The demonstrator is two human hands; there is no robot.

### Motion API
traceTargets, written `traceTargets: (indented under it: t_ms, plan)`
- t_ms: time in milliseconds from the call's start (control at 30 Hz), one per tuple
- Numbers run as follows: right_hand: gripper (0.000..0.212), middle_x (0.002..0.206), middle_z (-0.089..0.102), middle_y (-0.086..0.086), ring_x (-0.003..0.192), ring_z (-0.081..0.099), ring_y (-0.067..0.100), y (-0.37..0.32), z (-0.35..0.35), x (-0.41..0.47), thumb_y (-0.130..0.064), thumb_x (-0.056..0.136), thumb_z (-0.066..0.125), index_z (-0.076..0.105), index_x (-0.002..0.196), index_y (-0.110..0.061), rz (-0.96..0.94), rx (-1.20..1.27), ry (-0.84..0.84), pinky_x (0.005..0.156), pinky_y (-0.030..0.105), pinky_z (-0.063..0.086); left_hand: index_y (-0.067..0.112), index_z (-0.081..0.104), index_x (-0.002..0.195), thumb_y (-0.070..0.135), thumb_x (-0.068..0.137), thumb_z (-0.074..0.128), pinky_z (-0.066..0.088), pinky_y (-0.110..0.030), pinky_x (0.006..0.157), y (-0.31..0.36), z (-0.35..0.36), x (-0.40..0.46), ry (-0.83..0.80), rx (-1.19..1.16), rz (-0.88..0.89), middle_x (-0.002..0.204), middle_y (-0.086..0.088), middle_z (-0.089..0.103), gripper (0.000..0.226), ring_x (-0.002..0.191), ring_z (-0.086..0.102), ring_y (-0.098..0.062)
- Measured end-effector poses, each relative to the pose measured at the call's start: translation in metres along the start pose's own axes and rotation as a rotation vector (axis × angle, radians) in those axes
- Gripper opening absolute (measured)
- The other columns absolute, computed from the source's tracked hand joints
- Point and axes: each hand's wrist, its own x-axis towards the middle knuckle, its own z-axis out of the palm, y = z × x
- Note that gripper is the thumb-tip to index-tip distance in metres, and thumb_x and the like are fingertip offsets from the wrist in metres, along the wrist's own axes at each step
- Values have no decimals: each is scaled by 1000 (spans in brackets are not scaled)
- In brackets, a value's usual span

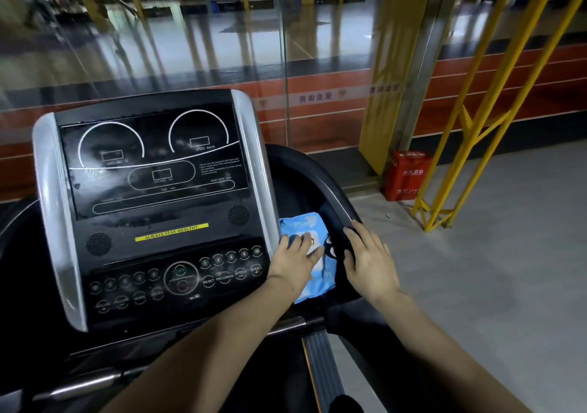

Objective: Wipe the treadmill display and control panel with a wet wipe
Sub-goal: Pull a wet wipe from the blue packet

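The treadmill's black display [152, 162] fills the left of the view, with dial outlines and smudges on its glass. Below it sits the control panel [178, 277] with round buttons. A blue pack of wet wipes [327, 273] lies in the black side tray just right of the console. My left hand [293, 262] rests flat on the pack, fingers near its white lid. My right hand [370, 263] lies on the tray's curved rim [333, 200] beside the pack, fingers spread and nothing in it. No loose wipe is visible.
A glass wall stands behind the treadmill. A red box [406, 176] sits on the floor to the right, next to a yellow metal frame [460, 146]. Grey floor stretches right of the treadmill. A silver handlebar [89, 384] crosses below the console.
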Motion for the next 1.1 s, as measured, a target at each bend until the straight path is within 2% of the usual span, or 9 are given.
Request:
traceTargets:
  t_ms: [267,467,600,700,800,867,967,1033,1100]
  plan:
    - [51,154,55,8,135,57,29,5,6,0,-9,89,71,62,139,-9,-3,42,34,105,46,51,32,14,163,60,102,48,25,-50,116,-10,0,10,41,-28,33,162,-13,25,75,141,37,-34]
    - [54,157,52,10,139,55,30,11,11,-4,-5,87,71,61,139,-7,-53,77,49,107,50,51,32,19,161,61,99,52,23,-52,118,-17,6,10,90,-82,56,158,-12,33,76,137,43,-33]
    - [53,156,53,12,138,55,32,10,10,-4,-3,86,72,62,138,-7,-67,83,68,108,50,51,31,30,154,65,94,58,21,-56,121,-18,5,5,168,-120,68,153,-10,44,74,134,49,-33]
    - [50,156,52,12,142,52,31,10,8,-4,-7,90,71,62,139,-9,-77,91,68,111,49,48,28,40,150,71,90,57,15,-61,126,-24,5,-4,234,-106,69,152,-11,48,76,145,42,-35]
    - [38,146,60,13,136,55,31,5,8,-3,-7,93,70,68,131,-8,-132,109,94,111,48,48,23,46,149,69,94,53,8,-66,126,-29,10,-25,307,-93,34,159,-9,46,73,153,32,-37]
    - [27,136,66,12,123,60,30,-4,12,-1,-6,95,70,72,122,-6,-203,149,102,106,45,52,21,41,156,64,101,47,8,-68,124,-32,17,-39,343,-77,2,166,-6,39,70,159,20,-35]
    - [15,112,70,7,97,62,28,-16,22,4,-5,95,71,76,110,-5,-230,215,30,83,42,60,20,20,165,57,107,34,-1,-67,125,-37,28,-53,331,-20,-14,173,-1,22,70,161,-2,-34]
    - [12,106,69,8,92,61,28,-23,31,8,-4,96,70,77,107,-4,-206,232,-60,79,44,60,18,12,166,53,109,30,-7,-67,124,-40,29,-61,294,2,-21,174,0,16,69,160,-10,-35]
    - [12,106,68,9,95,60,28,-28,39,13,-6,98,68,77,106,-3,-198,231,-125,82,43,59,17,11,166,51,110,30,-11,-67,123,-39,29,-65,283,18,-25,174,-1,15,68,160,-11,-35]
